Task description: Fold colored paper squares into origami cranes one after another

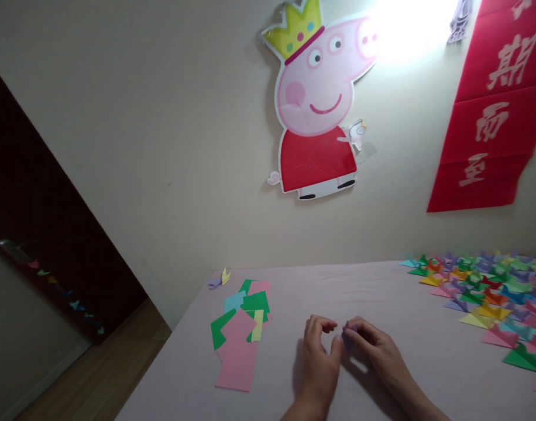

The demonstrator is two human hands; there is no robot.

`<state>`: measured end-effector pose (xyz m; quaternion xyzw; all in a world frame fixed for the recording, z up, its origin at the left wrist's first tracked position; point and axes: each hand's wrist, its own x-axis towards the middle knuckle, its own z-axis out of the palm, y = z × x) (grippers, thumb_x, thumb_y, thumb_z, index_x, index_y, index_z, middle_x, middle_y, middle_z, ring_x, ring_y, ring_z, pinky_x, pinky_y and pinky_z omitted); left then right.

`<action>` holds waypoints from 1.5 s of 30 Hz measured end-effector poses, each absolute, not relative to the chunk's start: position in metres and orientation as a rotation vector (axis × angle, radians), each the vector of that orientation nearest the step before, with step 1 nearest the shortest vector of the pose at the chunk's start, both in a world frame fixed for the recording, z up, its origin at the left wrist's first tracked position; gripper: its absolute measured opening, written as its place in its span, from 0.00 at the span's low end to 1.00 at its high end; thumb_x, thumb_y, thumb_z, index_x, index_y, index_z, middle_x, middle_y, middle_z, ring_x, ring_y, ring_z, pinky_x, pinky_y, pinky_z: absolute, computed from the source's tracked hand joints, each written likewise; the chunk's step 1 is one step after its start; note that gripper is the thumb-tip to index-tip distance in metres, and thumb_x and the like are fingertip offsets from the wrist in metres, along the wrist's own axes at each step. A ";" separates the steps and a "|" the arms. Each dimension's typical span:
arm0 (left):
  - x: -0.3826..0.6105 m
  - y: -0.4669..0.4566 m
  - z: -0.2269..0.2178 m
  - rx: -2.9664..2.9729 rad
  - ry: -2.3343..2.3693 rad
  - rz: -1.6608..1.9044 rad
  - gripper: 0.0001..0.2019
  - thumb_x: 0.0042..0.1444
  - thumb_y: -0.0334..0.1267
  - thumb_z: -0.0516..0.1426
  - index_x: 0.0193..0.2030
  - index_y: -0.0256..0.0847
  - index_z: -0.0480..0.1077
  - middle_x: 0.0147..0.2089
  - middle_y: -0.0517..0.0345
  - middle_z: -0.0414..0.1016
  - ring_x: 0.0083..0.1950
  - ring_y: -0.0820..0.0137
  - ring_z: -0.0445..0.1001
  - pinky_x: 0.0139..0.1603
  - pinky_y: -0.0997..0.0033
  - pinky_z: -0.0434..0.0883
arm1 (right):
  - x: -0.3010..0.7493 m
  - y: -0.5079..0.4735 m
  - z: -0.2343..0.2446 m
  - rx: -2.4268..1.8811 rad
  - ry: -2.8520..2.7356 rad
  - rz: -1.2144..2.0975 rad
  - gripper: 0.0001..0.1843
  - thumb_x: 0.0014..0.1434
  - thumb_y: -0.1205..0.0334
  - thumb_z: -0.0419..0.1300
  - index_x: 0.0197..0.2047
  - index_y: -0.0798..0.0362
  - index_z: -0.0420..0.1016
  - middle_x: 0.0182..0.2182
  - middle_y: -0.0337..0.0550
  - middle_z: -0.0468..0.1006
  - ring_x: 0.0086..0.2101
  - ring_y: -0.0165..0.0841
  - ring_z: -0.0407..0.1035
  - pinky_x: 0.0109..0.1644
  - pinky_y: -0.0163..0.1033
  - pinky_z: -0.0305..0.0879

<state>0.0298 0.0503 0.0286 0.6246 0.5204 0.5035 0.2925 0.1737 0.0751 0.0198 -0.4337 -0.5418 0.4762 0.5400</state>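
My left hand (318,356) and my right hand (373,348) rest together on the pale pink table (294,298), fingers curled. Between their fingertips they pinch a small purple folded paper (347,332), mostly hidden by the fingers. A loose pile of flat paper squares (241,327) in pink, green, blue and yellow lies just left of my left hand.
Several folded paper cranes (487,292) in many colours cover the table's right side. Two small folded pieces (219,279) sit at the far left corner. The wall behind carries a cartoon pig cutout (316,105) and a red banner (496,105). A wooden floor (96,374) lies left.
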 end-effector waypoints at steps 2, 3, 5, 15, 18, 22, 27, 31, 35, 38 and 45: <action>0.031 0.049 0.031 1.688 1.334 1.392 0.09 0.54 0.27 0.55 0.40 0.43 0.68 0.41 0.58 0.71 0.46 0.66 0.70 0.48 0.67 0.66 | 0.174 0.075 0.018 -1.040 -1.302 1.117 0.22 0.48 0.40 0.67 0.24 0.52 0.74 0.23 0.38 0.71 0.27 0.34 0.65 0.32 0.39 0.63; 0.032 0.048 0.032 1.698 1.318 1.399 0.08 0.55 0.27 0.55 0.39 0.43 0.69 0.41 0.58 0.71 0.46 0.66 0.70 0.49 0.67 0.66 | 0.174 0.076 0.017 -1.043 -1.309 1.111 0.22 0.48 0.40 0.67 0.24 0.52 0.74 0.23 0.38 0.71 0.28 0.35 0.65 0.33 0.39 0.63; 0.033 0.048 0.033 1.706 1.312 1.402 0.07 0.56 0.28 0.55 0.39 0.43 0.69 0.41 0.58 0.71 0.46 0.65 0.70 0.49 0.66 0.66 | 0.173 0.076 0.015 -1.042 -1.318 1.096 0.21 0.48 0.41 0.67 0.24 0.52 0.74 0.24 0.38 0.71 0.28 0.35 0.66 0.34 0.39 0.64; 0.032 0.054 0.022 1.633 1.317 1.423 0.05 0.54 0.30 0.57 0.33 0.44 0.67 0.36 0.61 0.71 0.42 0.67 0.69 0.46 0.68 0.67 | 0.175 0.074 0.014 -1.069 -1.534 0.885 0.17 0.54 0.45 0.63 0.27 0.50 0.76 0.26 0.40 0.75 0.29 0.37 0.69 0.34 0.38 0.67; 0.031 0.057 0.019 1.640 1.381 1.426 0.06 0.54 0.32 0.59 0.30 0.44 0.65 0.33 0.62 0.70 0.40 0.67 0.69 0.45 0.68 0.66 | 0.174 0.071 0.017 -1.029 -1.647 0.791 0.16 0.57 0.47 0.61 0.27 0.49 0.75 0.26 0.41 0.75 0.29 0.37 0.70 0.34 0.38 0.67; 0.031 0.056 0.021 1.656 1.398 1.458 0.07 0.56 0.32 0.57 0.29 0.44 0.64 0.32 0.62 0.68 0.39 0.67 0.68 0.43 0.68 0.65 | 0.173 0.071 0.015 -0.962 -1.721 0.676 0.14 0.61 0.51 0.58 0.29 0.49 0.75 0.27 0.42 0.75 0.30 0.37 0.71 0.36 0.39 0.69; 0.030 0.055 0.021 1.635 1.371 1.447 0.06 0.57 0.33 0.56 0.28 0.43 0.65 0.31 0.62 0.68 0.38 0.68 0.68 0.41 0.69 0.63 | 0.175 0.073 0.013 -0.955 -1.728 0.599 0.12 0.62 0.52 0.58 0.32 0.47 0.77 0.30 0.45 0.76 0.33 0.38 0.72 0.38 0.40 0.70; 0.030 0.057 0.018 1.549 1.357 1.448 0.06 0.56 0.35 0.55 0.28 0.43 0.66 0.31 0.62 0.67 0.37 0.68 0.67 0.37 0.70 0.62 | 0.176 0.073 0.014 -0.982 -1.715 0.522 0.13 0.62 0.50 0.58 0.31 0.46 0.77 0.30 0.46 0.76 0.34 0.39 0.72 0.37 0.40 0.71; 0.031 0.058 0.016 1.423 1.328 1.415 0.05 0.54 0.37 0.57 0.28 0.42 0.67 0.31 0.62 0.67 0.36 0.68 0.66 0.35 0.70 0.60 | 0.176 0.074 0.009 -0.975 -1.736 0.446 0.13 0.63 0.51 0.57 0.32 0.46 0.78 0.31 0.46 0.77 0.34 0.40 0.72 0.38 0.42 0.71; 0.032 0.059 0.015 1.369 1.292 1.387 0.06 0.53 0.39 0.56 0.27 0.42 0.68 0.30 0.62 0.67 0.35 0.68 0.65 0.36 0.70 0.60 | 0.177 0.075 0.005 -0.958 -1.753 0.386 0.11 0.63 0.54 0.57 0.32 0.45 0.78 0.31 0.46 0.77 0.35 0.40 0.72 0.38 0.42 0.71; 0.034 0.062 0.017 1.189 1.192 1.329 0.12 0.51 0.47 0.59 0.27 0.40 0.68 0.27 0.62 0.66 0.32 0.70 0.62 0.36 0.70 0.61 | 0.178 0.075 0.009 -0.926 -1.778 0.301 0.10 0.63 0.57 0.58 0.32 0.45 0.79 0.30 0.45 0.77 0.34 0.39 0.73 0.37 0.41 0.71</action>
